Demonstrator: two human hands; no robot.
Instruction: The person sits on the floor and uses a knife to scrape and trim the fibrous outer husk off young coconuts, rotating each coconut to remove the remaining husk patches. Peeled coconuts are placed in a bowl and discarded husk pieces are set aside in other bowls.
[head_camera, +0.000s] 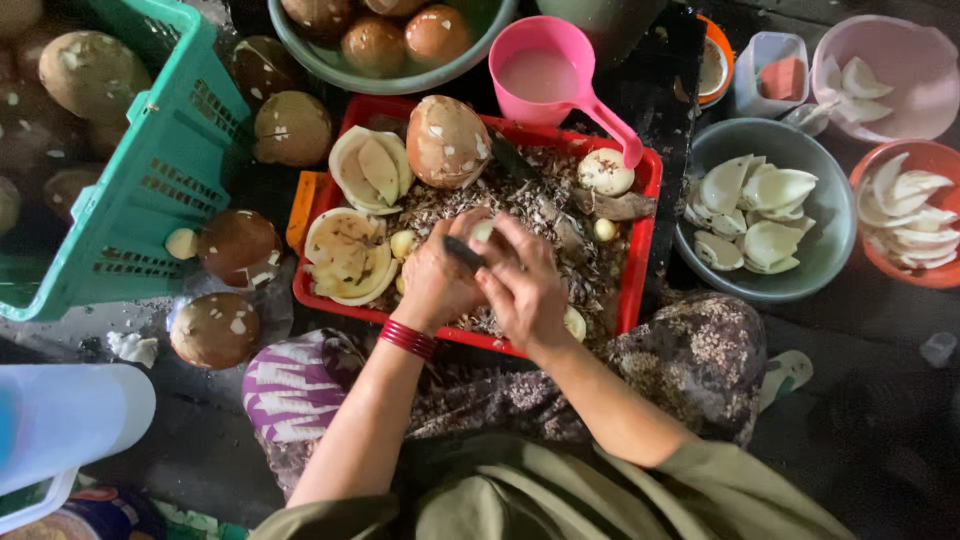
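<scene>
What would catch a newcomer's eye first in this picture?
Probably the red crate at centre, heaped with brown shavings, where the left hand and right hand close together around a small pale coconut piece. Next, the grey bowl of white coconut pieces at right and the green basket at left.
</scene>
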